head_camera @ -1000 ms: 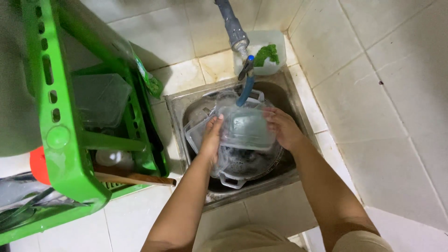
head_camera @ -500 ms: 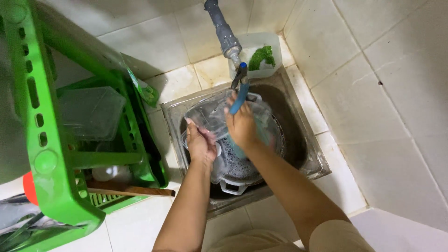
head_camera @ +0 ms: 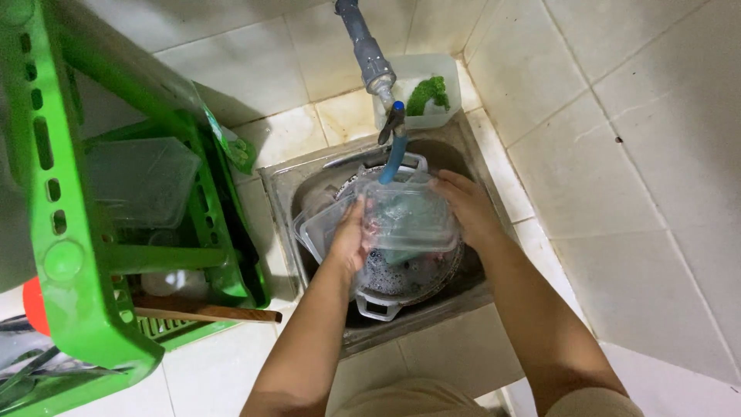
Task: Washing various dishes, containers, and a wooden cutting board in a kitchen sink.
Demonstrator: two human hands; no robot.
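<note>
Two bare forearms are seen from above, ending in a left hand (head_camera: 349, 243) and a right hand (head_camera: 465, 207). No sleeves, watch, rings or gloves are worn. At the near edge, beige cloth, seemingly trousers or shorts, is seen over the lap and at the right.

Sink (head_camera: 287, 193) crammed: pot (head_camera: 386, 293), lids, tap (head_camera: 369, 54) and blue spout (head_camera: 395, 154) overhead. Green rack (head_camera: 77, 255) blocks left. Tiled ledge (head_camera: 602, 193) on the right lies open.
</note>
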